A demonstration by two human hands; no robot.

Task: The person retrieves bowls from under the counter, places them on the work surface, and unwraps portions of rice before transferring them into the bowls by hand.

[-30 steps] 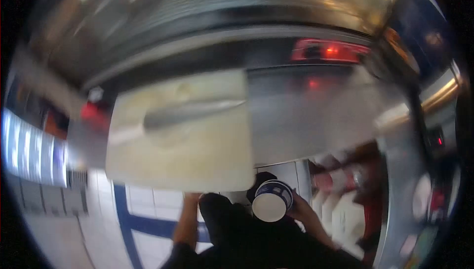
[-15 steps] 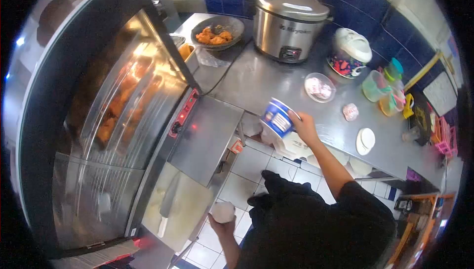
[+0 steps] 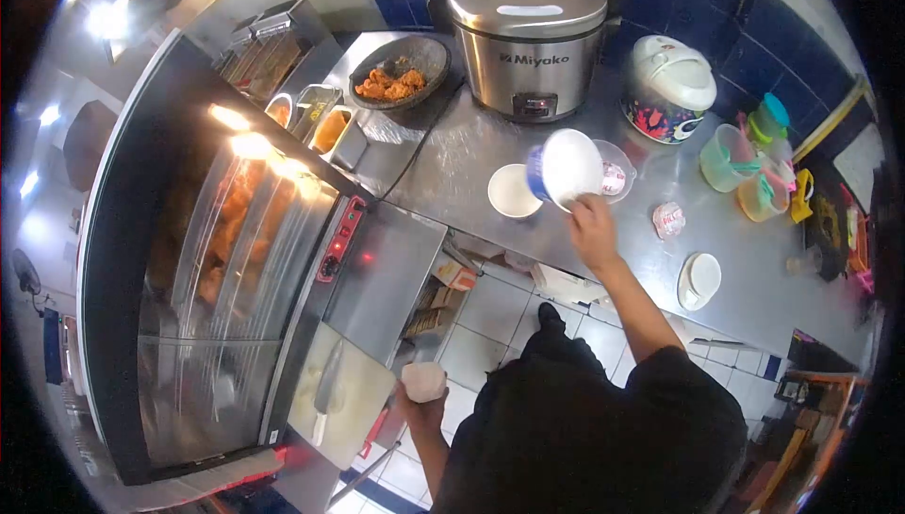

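My right hand (image 3: 594, 234) grips the rim of a blue-and-white paper bowl (image 3: 568, 167), which is tilted above the steel counter with its white inside toward me. Just left of it, a second white paper bowl (image 3: 514, 191) rests on the counter. Lower down, my left hand (image 3: 423, 408) is closed around a small white rounded object (image 3: 424, 382); its kind is unclear. A clear round dish (image 3: 617, 173) with a printed wrapped packet in it is partly hidden behind the held bowl. Another printed packet (image 3: 668, 220) lies to the right, near white round lids (image 3: 699, 280).
A large rice cooker (image 3: 533, 42) and a smaller flowered one (image 3: 669, 90) stand along the tiled wall. Fried pieces fill a dark mortar (image 3: 400, 75). At left are a lit glass display case (image 3: 236, 250) and a knife (image 3: 327, 391) on a cutting board (image 3: 353, 401). Plastic jugs (image 3: 731, 157) stand right.
My right hand has moved the blue-and-white bowl up and right and tipped it. A second bowl now stands on the counter. My left hand still holds the white object.
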